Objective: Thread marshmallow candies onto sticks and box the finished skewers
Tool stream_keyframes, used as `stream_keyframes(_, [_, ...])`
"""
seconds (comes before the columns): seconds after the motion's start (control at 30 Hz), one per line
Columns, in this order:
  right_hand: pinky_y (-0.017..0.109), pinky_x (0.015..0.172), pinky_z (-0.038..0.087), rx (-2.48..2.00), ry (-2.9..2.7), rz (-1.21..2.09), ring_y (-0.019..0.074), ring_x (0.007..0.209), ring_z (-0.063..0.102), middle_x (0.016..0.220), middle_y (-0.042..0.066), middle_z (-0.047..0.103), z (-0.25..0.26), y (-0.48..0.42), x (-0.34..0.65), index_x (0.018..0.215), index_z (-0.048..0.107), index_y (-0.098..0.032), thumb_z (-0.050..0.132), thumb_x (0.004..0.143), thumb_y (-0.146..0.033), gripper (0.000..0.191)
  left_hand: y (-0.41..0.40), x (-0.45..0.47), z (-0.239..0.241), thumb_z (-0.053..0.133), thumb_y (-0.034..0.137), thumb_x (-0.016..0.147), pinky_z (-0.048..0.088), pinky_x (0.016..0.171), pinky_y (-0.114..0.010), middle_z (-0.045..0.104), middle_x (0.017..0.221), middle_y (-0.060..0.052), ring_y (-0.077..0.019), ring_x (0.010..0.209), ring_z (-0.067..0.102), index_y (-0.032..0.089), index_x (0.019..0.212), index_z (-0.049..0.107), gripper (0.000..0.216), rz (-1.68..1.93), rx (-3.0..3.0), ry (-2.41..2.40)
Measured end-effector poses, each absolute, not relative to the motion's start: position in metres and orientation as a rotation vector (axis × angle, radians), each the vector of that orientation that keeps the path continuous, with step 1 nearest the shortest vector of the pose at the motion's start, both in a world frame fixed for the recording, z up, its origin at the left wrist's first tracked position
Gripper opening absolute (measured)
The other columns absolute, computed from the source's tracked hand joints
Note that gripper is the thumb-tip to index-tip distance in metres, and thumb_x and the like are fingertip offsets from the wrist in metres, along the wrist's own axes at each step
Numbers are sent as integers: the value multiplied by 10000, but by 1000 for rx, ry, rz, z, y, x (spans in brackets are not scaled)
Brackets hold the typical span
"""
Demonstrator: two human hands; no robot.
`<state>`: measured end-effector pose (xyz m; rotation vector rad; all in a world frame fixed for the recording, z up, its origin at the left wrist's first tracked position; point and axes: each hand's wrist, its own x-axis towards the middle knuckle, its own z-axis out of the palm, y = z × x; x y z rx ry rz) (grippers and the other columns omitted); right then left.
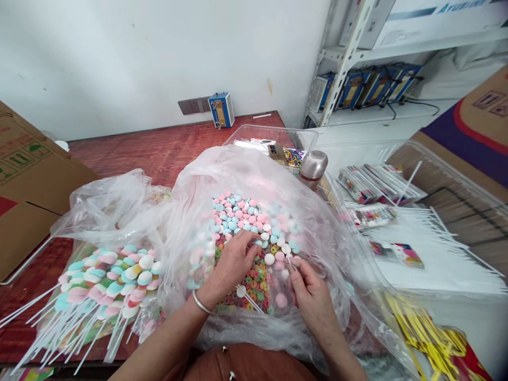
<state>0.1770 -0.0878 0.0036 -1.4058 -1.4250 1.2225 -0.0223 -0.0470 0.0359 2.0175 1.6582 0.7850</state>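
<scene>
My left hand (238, 259), with a white band at the wrist, is over a heap of pink, blue and white round candies (238, 211) in a large clear plastic bag (206, 169). Its fingers are bent and the thumb stands apart; nothing shows between them. My right hand (311, 291) pinches a short white stick (289, 257) topped by a white piece (286, 248). Below my hands lie small ring-shaped candies (256, 278) in green, yellow and red, with white sticks (252, 301) on top.
Several candy-topped sticks (111, 280) are piled at the left beside a cardboard box (35, 174). A metal flask (313, 168) stands behind the bag. To the right lie many white sticks (428, 254), card packs (377, 182) and gold ties (420, 333).
</scene>
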Motion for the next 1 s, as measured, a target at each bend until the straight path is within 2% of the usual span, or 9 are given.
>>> stream_keyframes(0.17, [231,453,343,-1399,-1441,1192,129,441,432,520,-67,484,8,-76,177,1096,663,-185,457,974,-407,327,-19,-6,33,572,126,879,474,807,-310,636,968,-40,-182,898,607,193,992,655,155,788,2043,1577])
stream_keyframes(0.33, [234,453,345,-1395,-1433,1187,131,435,426,513,-68,475,5,-74,177,1036,655,-191,454,979,-410,303,0,2,28,539,127,896,484,837,-332,613,996,-64,-205,955,592,183,1016,627,159,817,2126,1656])
stream_keyframes(0.53, [243,487,381,-1407,-1446,1176,145,465,471,533,-55,510,2,-73,176,1008,658,-195,457,971,-419,303,12,4,31,456,77,910,488,783,-328,602,929,-87,-200,859,592,163,868,624,193,415,2250,1692])
stream_keyframes(0.7, [236,452,361,-1391,-1454,1176,133,432,440,521,-58,500,2,-72,175,969,653,-198,454,973,-409,290,15,7,25,429,4,870,486,797,-332,595,981,-106,-201,863,586,152,878,621,242,369,2242,1672])
stream_keyframes(0.8, [236,448,363,-1401,-1495,1159,136,432,450,517,-58,496,5,-73,175,959,653,-195,434,976,-405,304,21,8,24,497,31,849,486,832,-356,604,985,-127,-223,896,598,134,837,635,172,414,2189,1676])
stream_keyframes(0.9, [246,490,413,-1419,-1569,1070,162,499,542,554,-24,568,9,-76,175,925,666,-190,418,971,-383,318,25,5,29,570,86,830,496,824,-370,630,926,-128,-239,878,621,129,791,663,110,506,2096,1669])
stream_keyframes(1.0, [274,611,503,-1408,-1653,947,209,689,674,745,46,712,13,-80,174,1028,692,-182,420,962,-349,326,18,-4,36,570,176,869,522,744,-343,666,859,-88,-212,789,649,141,997,701,186,610,1971,1656])
